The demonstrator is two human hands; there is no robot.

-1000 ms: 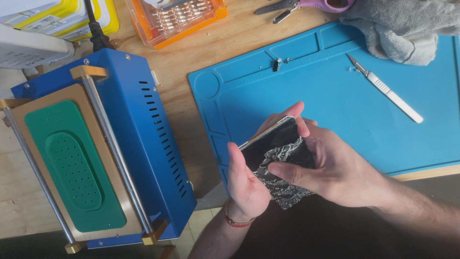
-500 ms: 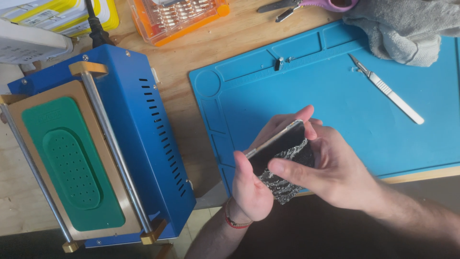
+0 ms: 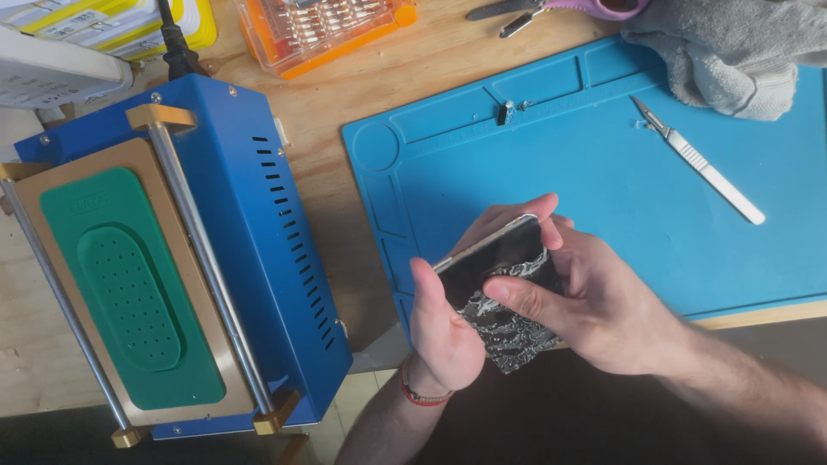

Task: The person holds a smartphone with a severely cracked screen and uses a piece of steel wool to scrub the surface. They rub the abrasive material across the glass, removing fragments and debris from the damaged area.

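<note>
Both hands are clamped on the same thing: the left hand [image 3: 441, 331] cradles the dark, flat smartphone with the shattered glass face [image 3: 498, 288] from below, thumb up along its near edge, while the right hand [image 3: 594, 301] wraps it from the far side, thumb pressed flat onto the cracked, silvery patch. The phone sits tilted in the air, just over the near edge of the blue silicone work mat [image 3: 603, 172], not resting on it.

To my eye, the step is working the broken glass by thumb, and that calls for care. Best to keep the left grip firm on the frame so the phone cannot twist, and push with the pad of the thumb, low and slow, away from the loose shards. Sliding across those cracks risks a cut.

On the mat's far right lies a slim silver scalpel [image 3: 699, 162]; a grey cloth [image 3: 732, 47] covers the mat's far corner. Left of the mat stands a blue metal box machine with a green perforated pad [image 3: 284, 250].
</note>
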